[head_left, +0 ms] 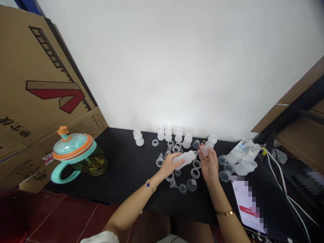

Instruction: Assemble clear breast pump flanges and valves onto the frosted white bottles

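My left hand (pixel 170 166) is wrapped round a white baby bottle (pixel 186 158), tilted on its side with its neck and clear nipple pointing right. Beside that tip my right hand (pixel 209 167) is turned palm up, with a clear cap (pixel 204 150) held at its fingers. Around and below the hands lie loose collar rings (pixel 194 173), clear nipples (pixel 172 183) and dome caps (pixel 191 185). Several white bottles without tops (pixel 187 141) stand upright along the wall behind. Further left, another bottle (pixel 138 138) appears to have a clear top on it.
A large teal-lidded jug (pixel 83 155) with leaves in liquid stands on the black table (pixel 118 182) at left, before a cardboard box (pixel 37 84). At right are more bottles lying down (pixel 245 167), a lit tablet or phone (pixel 246 206) and white cables (pixel 275 172).
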A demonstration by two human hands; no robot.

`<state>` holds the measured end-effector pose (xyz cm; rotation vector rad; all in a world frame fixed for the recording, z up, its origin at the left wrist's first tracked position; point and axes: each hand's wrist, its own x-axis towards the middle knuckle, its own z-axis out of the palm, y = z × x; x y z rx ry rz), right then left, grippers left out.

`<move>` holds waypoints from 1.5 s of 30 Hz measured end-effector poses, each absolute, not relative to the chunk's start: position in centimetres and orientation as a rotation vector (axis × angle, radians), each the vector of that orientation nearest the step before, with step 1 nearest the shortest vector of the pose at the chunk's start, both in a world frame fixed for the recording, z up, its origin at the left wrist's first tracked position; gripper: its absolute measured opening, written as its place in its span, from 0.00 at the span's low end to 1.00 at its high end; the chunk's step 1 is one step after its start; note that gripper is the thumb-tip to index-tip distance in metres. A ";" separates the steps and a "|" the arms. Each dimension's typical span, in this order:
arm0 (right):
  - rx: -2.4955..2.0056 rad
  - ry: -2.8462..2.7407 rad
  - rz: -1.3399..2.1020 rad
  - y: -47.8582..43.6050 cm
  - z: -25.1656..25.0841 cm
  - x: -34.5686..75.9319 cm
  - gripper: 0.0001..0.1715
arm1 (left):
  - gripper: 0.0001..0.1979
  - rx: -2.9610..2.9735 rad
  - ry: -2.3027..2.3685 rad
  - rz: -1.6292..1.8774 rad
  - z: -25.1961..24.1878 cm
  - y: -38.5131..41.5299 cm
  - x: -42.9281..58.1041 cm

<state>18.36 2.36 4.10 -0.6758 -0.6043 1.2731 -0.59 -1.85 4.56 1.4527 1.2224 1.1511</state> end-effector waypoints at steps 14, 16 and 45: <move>-0.700 -0.659 1.376 1.9 4.3 17.7 0.21 | 0.21 1.467 1.201 1.169 4.3 -1.7 -0.6; -0.693 -0.663 1.383 1.8 4.2 17.7 0.21 | 0.21 1.464 1.183 1.174 4.4 -1.8 -0.6; -0.703 -0.719 1.418 1.3 4.0 17.1 0.21 | 0.21 1.434 1.176 1.166 4.2 -1.7 -0.4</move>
